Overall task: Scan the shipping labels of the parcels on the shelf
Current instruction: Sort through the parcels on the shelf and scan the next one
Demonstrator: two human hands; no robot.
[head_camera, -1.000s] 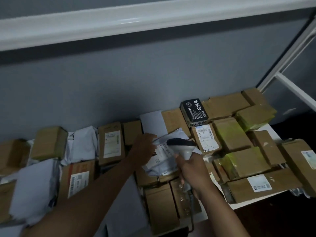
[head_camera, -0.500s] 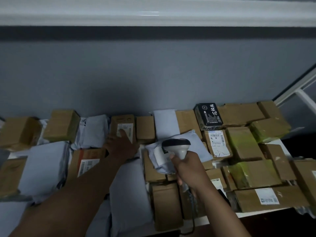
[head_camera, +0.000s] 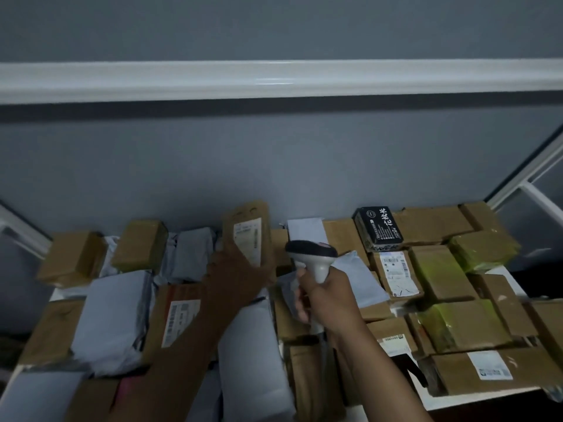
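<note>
At the centre of the frame the left hand (head_camera: 236, 277) grips a brown cardboard parcel (head_camera: 246, 231) by its lower end, holding it raised and upright above the other parcels, its white shipping label (head_camera: 248, 243) facing the camera. Just right of it the right hand (head_camera: 324, 295) is wrapped round the handle of a white barcode scanner (head_camera: 312, 258). More boxes and grey mailer bags crowd the white shelf (head_camera: 475, 399) below.
</note>
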